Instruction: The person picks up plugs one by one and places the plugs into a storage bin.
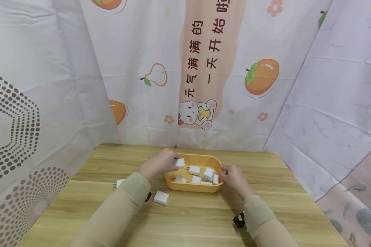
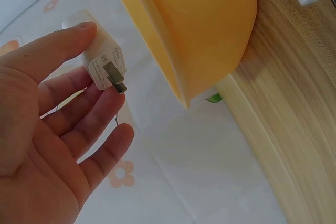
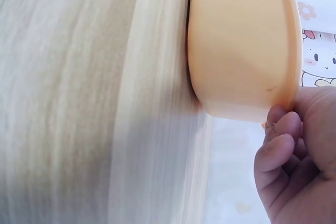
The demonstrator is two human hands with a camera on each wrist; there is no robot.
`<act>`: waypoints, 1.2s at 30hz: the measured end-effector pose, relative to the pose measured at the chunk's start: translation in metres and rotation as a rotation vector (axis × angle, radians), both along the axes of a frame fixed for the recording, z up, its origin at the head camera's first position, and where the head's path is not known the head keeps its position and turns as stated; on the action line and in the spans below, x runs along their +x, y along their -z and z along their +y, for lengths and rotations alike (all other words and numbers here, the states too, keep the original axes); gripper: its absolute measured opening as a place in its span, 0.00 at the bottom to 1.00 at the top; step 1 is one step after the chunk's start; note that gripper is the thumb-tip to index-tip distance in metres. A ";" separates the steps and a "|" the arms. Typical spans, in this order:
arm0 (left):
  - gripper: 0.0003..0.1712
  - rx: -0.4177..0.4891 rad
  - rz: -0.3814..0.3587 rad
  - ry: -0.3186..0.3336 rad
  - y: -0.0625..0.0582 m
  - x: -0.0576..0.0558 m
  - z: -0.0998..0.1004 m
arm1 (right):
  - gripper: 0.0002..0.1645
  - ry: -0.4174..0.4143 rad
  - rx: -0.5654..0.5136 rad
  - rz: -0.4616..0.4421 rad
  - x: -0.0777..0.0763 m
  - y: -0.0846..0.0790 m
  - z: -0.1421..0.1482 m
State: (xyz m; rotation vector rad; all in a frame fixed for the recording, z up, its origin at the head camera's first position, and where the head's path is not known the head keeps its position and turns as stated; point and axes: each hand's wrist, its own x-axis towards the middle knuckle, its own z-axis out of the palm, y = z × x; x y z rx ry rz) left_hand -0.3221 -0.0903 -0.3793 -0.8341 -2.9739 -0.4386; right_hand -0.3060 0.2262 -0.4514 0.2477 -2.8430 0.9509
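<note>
A white plug-in charger (image 2: 102, 59) with two flat metal prongs is pinched between the thumb and fingers of my left hand (image 1: 161, 163). In the head view that charger hangs over the left end of a yellow plastic basket (image 1: 191, 187). My right hand (image 1: 235, 176) grips the basket's right rim, its fingers curled at the edge in the right wrist view. Inside the basket lie several white chargers, one of them a charger (image 1: 194, 170) near the middle with its prongs pointing left.
On the wooden table (image 1: 198, 219) in front of the basket lies another white charger (image 1: 161, 197). One more charger (image 1: 120, 183) is partly hidden behind my left sleeve. Printed cloth curtains (image 1: 136, 113) hang behind the table and along both sides.
</note>
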 end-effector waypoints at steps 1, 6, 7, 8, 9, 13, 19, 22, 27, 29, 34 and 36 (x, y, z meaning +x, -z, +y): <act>0.20 -0.003 -0.001 0.002 0.000 -0.001 0.000 | 0.25 0.000 0.000 0.002 0.000 0.000 0.000; 0.19 -0.024 -0.003 0.027 0.000 -0.004 0.005 | 0.25 -0.007 0.006 0.007 -0.001 -0.001 -0.001; 0.19 -0.032 -0.003 0.029 0.001 -0.004 0.007 | 0.25 -0.007 0.007 0.009 -0.001 0.000 0.000; 0.19 -0.037 -0.007 0.032 0.001 -0.004 0.008 | 0.25 -0.007 0.008 0.008 -0.001 0.000 0.000; 0.18 -0.044 -0.011 0.032 0.001 -0.005 0.010 | 0.25 -0.006 0.007 0.006 -0.002 0.000 0.000; 0.16 -0.073 -0.035 0.028 0.004 -0.007 0.017 | 0.25 -0.006 0.009 0.009 -0.002 0.000 0.001; 0.16 -0.087 -0.064 0.036 0.008 -0.008 0.026 | 0.24 -0.011 0.009 0.019 -0.003 0.001 0.002; 0.16 -0.088 -0.056 0.051 0.011 -0.008 0.029 | 0.25 -0.012 0.008 0.021 -0.003 0.001 0.002; 0.06 -0.092 -0.052 0.057 0.017 -0.011 0.034 | 0.25 -0.008 0.007 0.015 -0.004 0.003 0.002; 0.06 -0.093 -0.066 0.055 0.019 -0.012 0.035 | 0.25 -0.008 0.005 0.013 -0.004 0.003 0.002; 0.08 -0.120 -0.072 0.049 0.021 -0.012 0.038 | 0.24 -0.009 0.008 0.012 -0.002 0.001 0.002; 0.09 -0.136 -0.067 0.044 0.023 -0.012 0.039 | 0.24 -0.010 0.012 0.016 -0.002 0.001 0.001</act>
